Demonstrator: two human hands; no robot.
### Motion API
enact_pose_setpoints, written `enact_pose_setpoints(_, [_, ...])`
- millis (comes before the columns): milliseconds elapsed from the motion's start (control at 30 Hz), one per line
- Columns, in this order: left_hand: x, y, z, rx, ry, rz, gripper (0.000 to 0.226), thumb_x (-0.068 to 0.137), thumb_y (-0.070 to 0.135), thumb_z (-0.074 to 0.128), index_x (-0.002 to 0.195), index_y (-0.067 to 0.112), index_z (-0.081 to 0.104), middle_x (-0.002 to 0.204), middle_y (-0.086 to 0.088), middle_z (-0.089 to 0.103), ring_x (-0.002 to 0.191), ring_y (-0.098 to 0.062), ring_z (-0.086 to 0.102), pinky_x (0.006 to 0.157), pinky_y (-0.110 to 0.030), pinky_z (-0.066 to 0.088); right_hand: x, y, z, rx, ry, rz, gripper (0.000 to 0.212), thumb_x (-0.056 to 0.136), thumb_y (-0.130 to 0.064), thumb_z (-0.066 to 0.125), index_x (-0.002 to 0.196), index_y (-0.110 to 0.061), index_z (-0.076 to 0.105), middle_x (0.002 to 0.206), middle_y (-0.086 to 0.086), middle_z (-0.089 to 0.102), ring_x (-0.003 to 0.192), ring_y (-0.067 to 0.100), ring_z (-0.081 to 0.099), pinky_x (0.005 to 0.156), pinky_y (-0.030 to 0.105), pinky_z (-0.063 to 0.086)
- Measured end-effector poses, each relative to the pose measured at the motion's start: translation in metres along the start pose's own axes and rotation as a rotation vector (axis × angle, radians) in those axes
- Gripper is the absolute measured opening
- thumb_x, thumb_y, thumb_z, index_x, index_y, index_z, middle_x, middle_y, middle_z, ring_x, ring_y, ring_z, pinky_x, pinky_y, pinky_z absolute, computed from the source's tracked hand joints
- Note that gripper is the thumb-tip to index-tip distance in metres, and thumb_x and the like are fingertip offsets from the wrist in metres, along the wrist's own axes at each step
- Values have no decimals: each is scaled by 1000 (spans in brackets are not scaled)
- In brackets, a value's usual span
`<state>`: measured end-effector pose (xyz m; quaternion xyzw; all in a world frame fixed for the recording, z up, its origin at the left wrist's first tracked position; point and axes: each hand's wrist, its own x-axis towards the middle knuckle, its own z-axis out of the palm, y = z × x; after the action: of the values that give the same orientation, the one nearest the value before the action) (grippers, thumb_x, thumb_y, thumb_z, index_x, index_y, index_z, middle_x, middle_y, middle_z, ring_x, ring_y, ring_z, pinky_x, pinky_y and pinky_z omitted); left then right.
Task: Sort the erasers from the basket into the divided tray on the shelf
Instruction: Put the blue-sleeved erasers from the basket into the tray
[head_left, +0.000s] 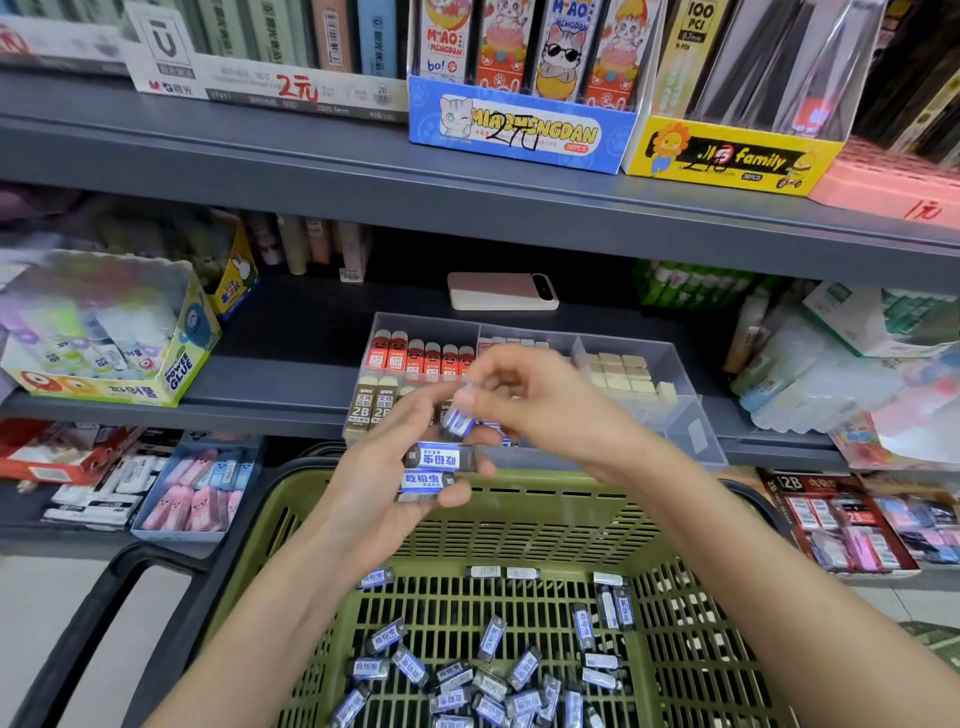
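One glue box (104, 358) stands at the left end of the shelf (291, 384).

Left hand (379, 478): raised above the basket, palm turned toward the right, fingers and thumb curled round a stack (434, 470) of blue-and-white erasers. At least two labels show in the stack.

Right hand (530, 400): just to the right of the left hand and slightly higher. Thumb and fingertips pinch a single eraser (460, 420) of the same blue-and-white kind, tilted, directly above the stack. Contact between eraser and stack cannot be determined.

Tray (693, 436): clear, divided, on the shelf behind both hands.
- Rear left compartment: red erasers (415, 356), upright in a row.
- Front left compartment: 2B erasers (371, 405), upright.
- Middle compartments: mostly hidden by the right hand.
- Right compartment: cream erasers (623, 375) in rows.

A phone (501, 292) lies flat on the shelf behind the tray.

Basket (545, 519): green, slotted, below the hands. Many loose erasers (467, 670) lie scattered on its floor.
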<state>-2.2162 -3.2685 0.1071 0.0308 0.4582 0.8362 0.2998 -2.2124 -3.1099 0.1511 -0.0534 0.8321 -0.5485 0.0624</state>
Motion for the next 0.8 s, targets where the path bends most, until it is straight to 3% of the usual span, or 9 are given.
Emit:
enact_pose_setpoints(67, [1,2,-3,-10,34,-7,36,86,28,46,109,8,65,88,-25,67,64,-28,63,41,-25,42,2,6,-18,87,134,55,6,85,-9,66,84,-9,60,65,1,57,51,6,49,50,21,41])
enact_pose_setpoints(133, [2,4,-7,-6,57,7,33,90,26,45,100,6,68,83,-23,67,64,-27,63,41,-24,42,2,15,-37,18,198,98,8,82,-7,68,83,-10,61,58,0,57,50,9,49,50,24,42])
enact_pose_setpoints(267, [3,6,-10,4,74,30,32,98,22,41,100,2,66,80,-20,65,64,-25,62,41,-24,42,1,35,-49,-535,118,174,21,69,-24,81,60,-21,62,53,-14,59,56,3,55,65,27,46])
enact_pose_setpoints(367, [3,7,-10,13,67,28,33,98,22,40,98,3,67,80,-19,64,64,-24,62,41,-23,42,6,42,-49,-760,94,228,30,64,-37,82,53,-24,58,53,-16,56,58,-2,52,56,22,39])
enact_pose_setpoints(433, [2,7,-10,16,62,23,33,98,23,40,98,3,67,80,-19,64,64,-24,61,41,-23,42,11,43,-50,-817,19,247,31,64,-42,81,53,-25,58,57,-15,58,63,1,52,58,23,39])
enact_pose_setpoints(567, [2,7,-9,22,61,15,33,92,28,45,97,3,67,80,-18,64,64,-24,61,42,-23,42,18,39,-48,-952,-200,237,18,78,-32,71,62,-32,64,68,-21,62,79,3,58,79,27,46])
enact_pose_setpoints(667, [3,7,-9,29,62,14,34,89,30,47,96,4,68,79,-17,64,65,-24,61,42,-23,42,23,39,-47,-1022,-320,210,17,86,-17,60,84,-28,73,72,-25,57,80,1,54,101,42,41])
enact_pose_setpoints(800, [4,6,-10,37,66,12,35,90,31,46,92,6,70,78,-17,64,64,-24,61,42,-22,42,26,40,-48,-1016,-353,224,10,85,-24,65,89,-28,73,79,-21,64,87,3,60,99,36,42])
